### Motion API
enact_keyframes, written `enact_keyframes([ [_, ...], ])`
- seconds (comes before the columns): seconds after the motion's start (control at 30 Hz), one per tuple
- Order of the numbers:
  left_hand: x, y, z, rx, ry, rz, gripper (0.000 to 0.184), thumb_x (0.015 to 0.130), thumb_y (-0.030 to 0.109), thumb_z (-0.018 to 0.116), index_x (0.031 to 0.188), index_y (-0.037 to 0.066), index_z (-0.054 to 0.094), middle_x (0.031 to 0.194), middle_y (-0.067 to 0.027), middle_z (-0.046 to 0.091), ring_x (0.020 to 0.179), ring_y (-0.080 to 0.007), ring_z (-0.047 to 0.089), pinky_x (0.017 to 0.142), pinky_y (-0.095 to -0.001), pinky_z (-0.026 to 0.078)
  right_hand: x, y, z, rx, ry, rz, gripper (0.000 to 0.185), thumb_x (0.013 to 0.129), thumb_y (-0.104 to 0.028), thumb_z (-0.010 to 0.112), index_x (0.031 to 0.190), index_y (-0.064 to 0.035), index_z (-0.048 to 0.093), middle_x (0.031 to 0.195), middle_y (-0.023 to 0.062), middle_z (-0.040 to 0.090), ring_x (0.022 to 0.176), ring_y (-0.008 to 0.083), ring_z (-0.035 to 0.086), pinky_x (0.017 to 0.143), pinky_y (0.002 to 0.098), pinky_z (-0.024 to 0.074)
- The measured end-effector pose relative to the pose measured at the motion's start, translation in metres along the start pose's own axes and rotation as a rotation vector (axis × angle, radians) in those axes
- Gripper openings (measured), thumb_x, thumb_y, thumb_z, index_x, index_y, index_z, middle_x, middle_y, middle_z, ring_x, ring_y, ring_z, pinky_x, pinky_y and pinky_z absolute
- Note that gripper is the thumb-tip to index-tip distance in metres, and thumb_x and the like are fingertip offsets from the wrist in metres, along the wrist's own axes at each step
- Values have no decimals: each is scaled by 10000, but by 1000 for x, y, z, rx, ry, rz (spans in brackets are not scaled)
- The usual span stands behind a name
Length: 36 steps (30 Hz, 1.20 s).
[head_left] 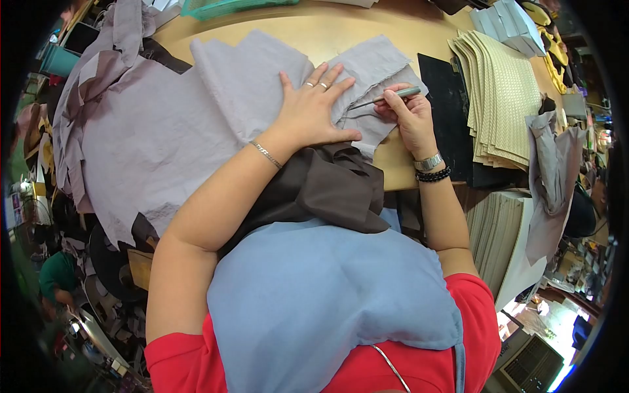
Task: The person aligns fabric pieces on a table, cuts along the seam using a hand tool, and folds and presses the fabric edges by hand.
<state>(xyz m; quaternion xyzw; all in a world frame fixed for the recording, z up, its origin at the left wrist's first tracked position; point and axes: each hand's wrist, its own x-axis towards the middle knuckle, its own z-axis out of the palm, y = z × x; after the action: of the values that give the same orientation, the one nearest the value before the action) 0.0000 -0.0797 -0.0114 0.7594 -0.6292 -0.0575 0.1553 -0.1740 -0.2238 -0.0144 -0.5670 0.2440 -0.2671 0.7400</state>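
Note:
A large greyish-mauve sheet of leather or cloth (154, 124) spreads over the table, its ragged edges folded and overlapping at the right. My left hand (318, 108) lies flat on it, fingers spread, pressing it down. In my right hand (409, 121) is a slim pen-like tool (407, 92) with a grey-green handle and a thin dark shaft. Its tip points left, at the sheet near my left fingers; whether it touches cannot be made out. Smooth dark brown material (341, 187) hangs over the table edge onto my lap.
A black board (440, 114) lies right of the sheet, beside a stack of cream textured sheets (498, 98). White boxes (508, 27) and a teal tray (229, 6) sit at the back. Below right stands a thick stack of boards (498, 236). Another person (57, 278) is at far left.

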Motion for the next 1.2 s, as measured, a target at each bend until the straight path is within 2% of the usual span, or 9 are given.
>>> enact_keyframes([
  [0.1,1,0,1,4,-2,1,1018,613,785,650,1435,230,420,1562,-54,284,1445,-304,233,969,-823,119,0,-1,2,-9,33,21,153,914,-141,675,1014,-39,622,884,64,688,765,105,668,691,226,565],
  [0.2,0,0,1,4,-2,2,1021,612,784,652,1438,231,416,1563,-53,283,1446,-305,231,969,-824,122,2,1,-1,-112,13,29,155,933,-132,645,1041,-33,594,909,72,685,796,130,678,738,251,566],
  [0.4,0,-1,3,3,11,6,1031,605,783,658,1442,234,408,1562,-54,283,1444,-309,235,968,-825,125,1,-3,4,-110,-46,23,143,924,-118,657,1018,-19,614,918,51,671,823,109,663,726,223,550],
  [0.6,1,0,2,10,-9,12,1076,581,801,660,1452,228,394,1566,-66,273,1447,-320,224,968,-824,126,-2,-5,14,-132,-103,-1,135,925,-82,644,1022,7,612,931,62,668,865,129,668,764,256,555],
  [0.8,-1,-3,2,-6,20,56,1114,535,794,684,1433,188,428,1553,-99,293,1446,-308,232,970,-824,111,0,-8,12,-139,-153,91,141,930,-103,644,1013,7,615,959,71,664,864,150,671,777,272,550],
  [1.0,-1,-3,0,-6,2,67,1161,511,809,687,1446,178,410,1558,-115,280,1448,-324,220,968,-826,104,5,1,11,-130,-263,67,167,927,-130,655,1015,5,612,966,61,659,880,154,671,775,268,537],
  [1.1,-1,-4,-1,-3,-10,68,1176,505,815,685,1451,177,401,1559,-119,275,1450,-328,216,967,-827,103,3,-2,14,-149,-271,73,159,933,-159,651,1023,-31,622,928,42,656,852,126,656,789,250,512],
  [1.2,0,-4,-2,-1,-16,71,1190,497,823,682,1455,178,396,1560,-120,273,1451,-328,214,968,-826,101,3,-19,12,-119,-285,250,164,943,-177,636,1039,-45,614,919,34,654,852,129,658,808,269,528],
])
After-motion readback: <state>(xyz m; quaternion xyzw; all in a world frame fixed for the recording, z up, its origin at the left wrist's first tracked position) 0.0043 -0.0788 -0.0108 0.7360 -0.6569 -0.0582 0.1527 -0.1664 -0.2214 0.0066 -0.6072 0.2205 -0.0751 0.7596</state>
